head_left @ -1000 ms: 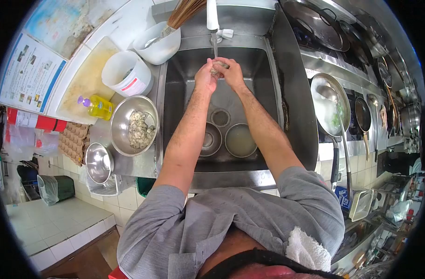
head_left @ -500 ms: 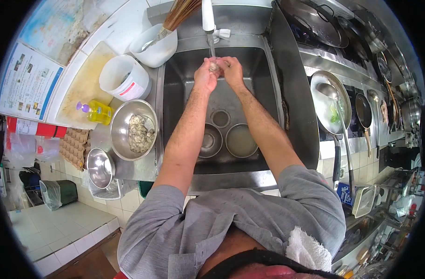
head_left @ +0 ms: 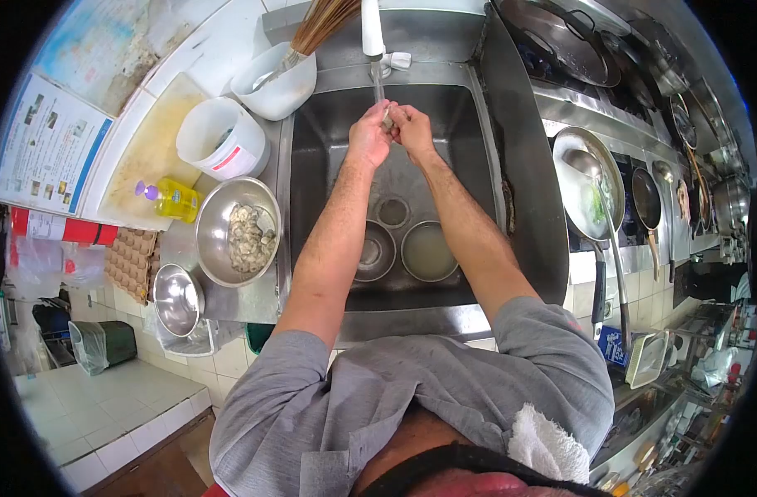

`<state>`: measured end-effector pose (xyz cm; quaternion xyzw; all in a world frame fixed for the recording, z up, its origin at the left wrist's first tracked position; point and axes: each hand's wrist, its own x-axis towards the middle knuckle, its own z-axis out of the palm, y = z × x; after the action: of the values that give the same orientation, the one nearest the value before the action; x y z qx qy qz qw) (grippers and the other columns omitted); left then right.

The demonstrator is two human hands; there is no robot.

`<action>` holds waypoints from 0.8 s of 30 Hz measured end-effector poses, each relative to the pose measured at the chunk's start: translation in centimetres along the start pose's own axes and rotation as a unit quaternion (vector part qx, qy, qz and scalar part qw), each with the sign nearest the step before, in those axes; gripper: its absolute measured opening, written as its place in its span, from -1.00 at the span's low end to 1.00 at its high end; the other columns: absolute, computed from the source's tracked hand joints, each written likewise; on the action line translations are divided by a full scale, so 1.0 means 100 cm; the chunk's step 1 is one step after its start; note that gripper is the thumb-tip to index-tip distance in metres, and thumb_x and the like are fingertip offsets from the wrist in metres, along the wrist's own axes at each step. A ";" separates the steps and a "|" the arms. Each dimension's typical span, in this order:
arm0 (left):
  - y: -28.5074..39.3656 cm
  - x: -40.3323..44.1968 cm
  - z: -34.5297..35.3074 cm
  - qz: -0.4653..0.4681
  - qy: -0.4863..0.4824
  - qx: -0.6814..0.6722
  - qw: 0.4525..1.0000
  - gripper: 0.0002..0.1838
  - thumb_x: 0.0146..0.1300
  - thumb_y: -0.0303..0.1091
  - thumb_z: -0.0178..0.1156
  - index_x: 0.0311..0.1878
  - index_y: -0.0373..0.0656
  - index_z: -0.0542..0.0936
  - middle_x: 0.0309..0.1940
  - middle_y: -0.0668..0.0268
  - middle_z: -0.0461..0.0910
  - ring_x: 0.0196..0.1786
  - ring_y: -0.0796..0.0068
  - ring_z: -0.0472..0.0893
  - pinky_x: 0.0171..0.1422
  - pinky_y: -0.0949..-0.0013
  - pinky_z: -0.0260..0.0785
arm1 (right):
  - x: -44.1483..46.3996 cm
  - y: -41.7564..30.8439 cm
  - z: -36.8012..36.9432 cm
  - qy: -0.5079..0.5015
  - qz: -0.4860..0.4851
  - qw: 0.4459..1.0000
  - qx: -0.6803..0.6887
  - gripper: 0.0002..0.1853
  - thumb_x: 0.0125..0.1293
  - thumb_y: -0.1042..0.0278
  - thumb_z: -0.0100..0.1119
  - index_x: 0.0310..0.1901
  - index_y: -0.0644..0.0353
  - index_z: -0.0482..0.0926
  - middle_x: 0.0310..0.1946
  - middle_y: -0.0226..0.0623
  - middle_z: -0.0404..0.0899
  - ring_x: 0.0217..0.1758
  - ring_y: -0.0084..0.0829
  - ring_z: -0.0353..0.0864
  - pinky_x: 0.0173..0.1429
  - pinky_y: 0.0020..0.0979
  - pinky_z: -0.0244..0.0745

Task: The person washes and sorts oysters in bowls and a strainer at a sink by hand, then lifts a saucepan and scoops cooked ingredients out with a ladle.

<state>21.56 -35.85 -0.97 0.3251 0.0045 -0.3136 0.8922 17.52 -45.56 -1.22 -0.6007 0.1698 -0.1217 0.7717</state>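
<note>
Under the running tap (head_left: 372, 33), my left hand (head_left: 368, 137) and my right hand (head_left: 412, 132) come together over the sink (head_left: 471, 166). Both sets of fingers close around a small, pale grey piece that looks like a shucked oyster (head_left: 388, 122); much of it is hidden by the fingers. Below my forearms, a metal bowl (head_left: 373, 248) and a bowl of cloudy water (head_left: 429, 255) stand on the sink floor. To the left, a steel bowl (head_left: 270, 203) holds a heap of similar greyish shucked oysters (head_left: 248, 240).
A white bucket (head_left: 221, 137), a white tub (head_left: 291, 87) with a brush, yellow soap bottle (head_left: 178, 200) and small steel bowl (head_left: 178, 298) line the left counter. Right of the sink wall, a pan (head_left: 571, 186) with a ladle sits on the stove, its handle pointing toward me.
My hands have stayed beneath the tap, with the fingers shifting on the piece. The left hand has turned and the two hands have drawn slightly closer together.
</note>
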 end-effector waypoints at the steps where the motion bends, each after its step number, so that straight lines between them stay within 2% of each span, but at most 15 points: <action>1: -0.001 -0.001 -0.001 0.019 -0.007 0.018 1.000 -0.69 0.37 -0.29 -0.14 0.05 -0.27 0.38 0.00 0.16 0.46 -0.05 0.32 0.49 -0.03 0.26 0.37 | 0.001 0.001 -0.002 -0.001 0.000 1.000 0.000 -0.89 0.23 0.41 0.11 -0.29 0.25 0.51 -0.53 -0.43 0.45 -0.58 -0.67 0.35 -0.58 -0.61 0.21; 3: -0.003 -0.002 -0.003 0.039 -0.014 0.035 0.999 -0.70 0.35 -0.34 -0.12 0.07 -0.27 0.37 0.00 0.16 0.45 -0.07 0.35 0.49 -0.07 0.29 0.37 | 0.001 0.002 -0.002 -0.026 0.018 0.997 0.065 -0.92 0.23 0.46 0.09 -0.28 0.26 0.50 -0.53 -0.41 0.46 -0.61 -0.67 0.32 -0.60 -0.62 0.17; 6: -0.005 -0.002 -0.006 0.069 0.023 0.085 0.994 -0.69 0.32 -0.42 -0.06 0.10 -0.27 0.36 -0.03 0.17 0.48 -0.11 0.37 0.50 -0.15 0.33 0.39 | -0.004 0.002 0.002 -0.070 0.008 0.995 0.073 -0.92 0.22 0.50 0.08 -0.26 0.27 0.48 -0.54 -0.40 0.46 -0.62 -0.68 0.32 -0.62 -0.63 0.17; 9: -0.005 -0.003 -0.009 0.073 0.052 0.105 0.990 -0.69 0.29 -0.48 -0.03 0.10 -0.28 0.36 -0.07 0.18 0.50 -0.16 0.41 0.52 -0.21 0.38 0.40 | -0.008 -0.001 0.002 -0.060 -0.001 0.997 0.052 -0.86 0.15 0.53 0.15 -0.24 0.30 0.51 -0.52 -0.38 0.49 -0.59 -0.63 0.40 -0.59 -0.55 0.25; 13: -0.006 -0.006 -0.006 0.100 0.074 0.059 0.990 -0.72 0.29 -0.49 -0.03 0.06 -0.28 0.37 -0.09 0.15 0.52 -0.17 0.38 0.54 -0.22 0.36 0.41 | -0.008 0.000 0.006 -0.030 -0.006 0.998 0.057 -0.81 0.10 0.54 0.18 -0.22 0.32 0.52 -0.50 -0.36 0.52 -0.57 -0.60 0.44 -0.56 -0.54 0.30; 15: -0.005 -0.007 -0.007 0.107 0.079 0.028 0.991 -0.73 0.29 -0.49 -0.03 0.06 -0.28 0.36 -0.09 0.13 0.52 -0.15 0.37 0.54 -0.21 0.34 0.42 | -0.008 0.005 0.006 -0.062 -0.095 0.989 -0.096 -0.79 0.07 0.52 0.22 -0.22 0.32 0.52 -0.48 -0.34 0.55 -0.56 -0.57 0.47 -0.53 -0.53 0.35; 16: -0.005 -0.006 -0.010 0.111 0.080 0.005 0.991 -0.72 0.29 -0.49 -0.04 0.06 -0.27 0.35 -0.08 0.12 0.52 -0.12 0.33 0.54 -0.16 0.32 0.43 | -0.007 0.008 0.005 -0.061 -0.095 0.989 -0.096 -0.79 0.07 0.52 0.22 -0.22 0.32 0.52 -0.48 -0.34 0.55 -0.56 -0.57 0.47 -0.53 -0.53 0.35; 18: -0.008 -0.005 -0.012 0.115 0.081 -0.018 0.990 -0.72 0.29 -0.50 -0.04 0.07 -0.27 0.33 -0.07 0.11 0.51 -0.08 0.30 0.54 -0.11 0.29 0.44 | -0.007 0.009 0.007 -0.036 -0.147 0.964 -0.217 -0.80 0.07 0.48 0.24 -0.25 0.32 0.53 -0.46 -0.32 0.56 -0.54 -0.56 0.49 -0.47 -0.53 0.39; 19: -0.009 -0.006 -0.012 0.124 0.072 -0.021 0.989 -0.72 0.29 -0.50 -0.05 0.07 -0.27 0.32 -0.06 0.09 0.50 -0.04 0.25 0.52 -0.05 0.25 0.43 | -0.010 0.005 0.008 -0.036 -0.147 0.964 -0.217 -0.80 0.07 0.48 0.24 -0.25 0.32 0.53 -0.46 -0.32 0.56 -0.54 -0.56 0.49 -0.47 -0.53 0.39; 21: -0.010 -0.008 -0.009 0.132 0.063 -0.024 0.989 -0.72 0.29 -0.51 -0.06 0.07 -0.28 0.30 -0.04 0.07 0.48 0.01 0.21 0.51 0.01 0.22 0.43 | -0.016 -0.003 0.005 -0.066 -0.077 0.979 -0.176 -0.88 0.16 0.48 0.16 -0.28 0.30 0.50 -0.52 -0.39 0.51 -0.58 -0.65 0.38 -0.56 -0.58 0.24; 22: -0.010 -0.011 -0.007 0.135 0.062 -0.039 0.988 -0.73 0.30 -0.50 -0.07 0.06 -0.29 0.30 -0.02 0.04 0.46 0.04 0.17 0.49 0.06 0.19 0.41 | -0.020 -0.004 0.004 -0.066 -0.076 0.979 -0.176 -0.88 0.16 0.48 0.16 -0.28 0.30 0.50 -0.52 -0.39 0.51 -0.58 -0.65 0.38 -0.56 -0.58 0.24; 24: -0.010 -0.015 -0.005 0.140 0.061 -0.054 0.987 -0.74 0.31 -0.49 -0.08 0.05 -0.29 0.29 0.00 0.01 0.44 0.07 0.12 0.47 0.11 0.16 0.39 | -0.025 -0.005 0.005 -0.056 0.008 0.998 0.035 -0.90 0.22 0.50 0.08 -0.24 0.31 0.48 -0.49 -0.36 0.49 -0.55 -0.61 0.39 -0.53 -0.56 0.28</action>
<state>19.89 -35.27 -1.61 0.2919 0.0305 -0.1649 0.9416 15.40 -44.27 -0.33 -0.5780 0.1266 -0.0870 0.8014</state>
